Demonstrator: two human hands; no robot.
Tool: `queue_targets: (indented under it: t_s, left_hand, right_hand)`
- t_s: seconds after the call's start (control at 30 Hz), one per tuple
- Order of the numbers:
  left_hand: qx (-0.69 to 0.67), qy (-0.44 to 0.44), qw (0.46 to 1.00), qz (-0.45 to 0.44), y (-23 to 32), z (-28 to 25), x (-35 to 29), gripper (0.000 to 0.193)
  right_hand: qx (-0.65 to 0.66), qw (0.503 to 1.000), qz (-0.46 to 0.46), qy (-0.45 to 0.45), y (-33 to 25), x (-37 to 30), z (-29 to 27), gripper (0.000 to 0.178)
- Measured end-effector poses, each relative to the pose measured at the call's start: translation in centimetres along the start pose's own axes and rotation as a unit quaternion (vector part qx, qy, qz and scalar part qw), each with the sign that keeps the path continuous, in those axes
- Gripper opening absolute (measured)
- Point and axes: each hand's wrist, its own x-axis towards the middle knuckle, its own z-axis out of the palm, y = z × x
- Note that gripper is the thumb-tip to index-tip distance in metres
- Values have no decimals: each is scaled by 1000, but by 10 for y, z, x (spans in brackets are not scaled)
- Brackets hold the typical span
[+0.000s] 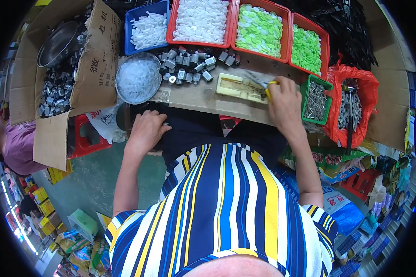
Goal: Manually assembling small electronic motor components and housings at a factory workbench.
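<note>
Two bare hands, right hand (285,102) pinching a yellow-handled tool (269,87) beside the flat cream block (241,87), left hand (146,129) curled, holding nothing, left of it

Your right hand (285,104) fingers hide most of yellow-handled tool (269,88); tool's metal tip blurred. Left hand (145,130) fingertips lost under cardboard-topped bench (194,94) edge.

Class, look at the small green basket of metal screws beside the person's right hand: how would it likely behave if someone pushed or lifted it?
The green basket is heaped with metal screws, so it probably feels heavy for its size. Its low, wide shape suggests it would slide rather than tip. The screws lie loose, so a sharp shove by the right hand might spill some.
</note>
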Motion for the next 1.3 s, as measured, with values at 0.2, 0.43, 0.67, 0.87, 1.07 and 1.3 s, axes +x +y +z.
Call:
queue_targets:
  t_s: [0.2,0.43,0.67,0.87,1.07,1.3]
  left_hand:
    - [-73,138,986,63,40,-4,32,18]
    - [24,172,972,159,58,11,91,40]
    - [46,177,964,192,52,12,101,27]
    - [39,186,958,213,51,11,106,22]
    - [-109,207,959,162,49,10,100,25]
    - [-183,249,937,163,47,12,98,26]
  right_hand:
    - [30,998,47,-9,18,7,7,31]
    - [49,998,38,-7,32,-3,14,33]
    - [131,991,-16,-26,40,22,-26,28]
    - [159,983,-66,62,53,114,-34,13]
    - [6,969,-176,174,72,229,1,14]
    - [-110,972,-170,118,57,298,10,9]
